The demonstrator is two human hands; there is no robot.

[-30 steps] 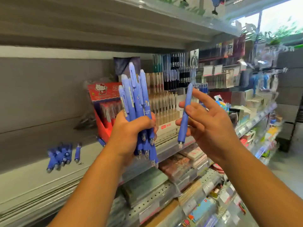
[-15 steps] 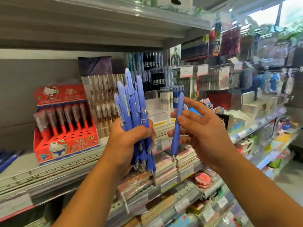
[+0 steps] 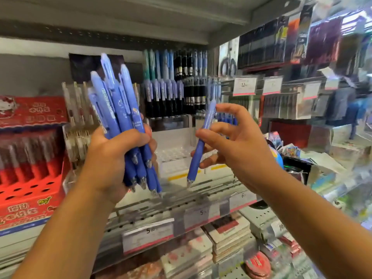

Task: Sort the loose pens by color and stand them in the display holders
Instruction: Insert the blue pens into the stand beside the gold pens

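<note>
While my left hand (image 3: 108,158) grips a bundle of blue pens (image 3: 118,109), roughly six, overlap hiding some, my right hand (image 3: 237,150) pinches one single pen (image 3: 196,158), tip down.

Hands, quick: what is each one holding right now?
Left hand: closed round a bundle of blue pens.
Right hand: pinches a single blue pen, tip down.

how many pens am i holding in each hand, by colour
blue pen bundle in left hand: at least 5, overlap hides the exact count
single blue pen in right hand: 1
total: at least 6, all blue
</note>
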